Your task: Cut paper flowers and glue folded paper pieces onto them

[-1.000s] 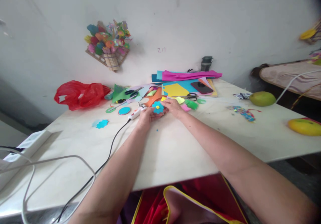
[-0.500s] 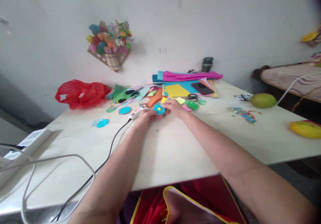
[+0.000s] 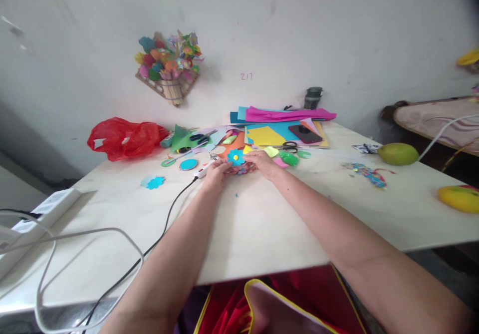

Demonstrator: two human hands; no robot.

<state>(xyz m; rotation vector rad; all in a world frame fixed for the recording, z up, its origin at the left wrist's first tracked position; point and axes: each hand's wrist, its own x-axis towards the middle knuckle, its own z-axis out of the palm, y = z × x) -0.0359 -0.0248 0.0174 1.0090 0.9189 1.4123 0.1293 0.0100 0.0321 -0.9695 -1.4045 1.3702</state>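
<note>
A blue paper flower [image 3: 235, 158] with a yellow centre is held up between my two hands over the middle of the table. My left hand [image 3: 218, 170] has its fingers closed on the flower's left edge. On the right edge, my right hand [image 3: 259, 161] pinches the same flower. Just under it lies a small heap of coloured scraps [image 3: 241, 169]. The white glue gun [image 3: 205, 169], with its black cord, rests beside my left hand. Blue paper flower shapes [image 3: 155, 182] and a blue disc [image 3: 188, 164] lie further left.
Behind my hands are coloured sheets [image 3: 265, 136], scissors [image 3: 290, 147] and a phone [image 3: 305, 134]. A red plastic bag [image 3: 127, 138] sits at the back left. Mangoes [image 3: 398, 154] lie at the right. A white power strip [image 3: 45, 214] and loose cables occupy the left side.
The blue flower has tilted to face the camera more and now shows its whole outline. More of the scraps beneath shows. The whole view has shifted slightly.
</note>
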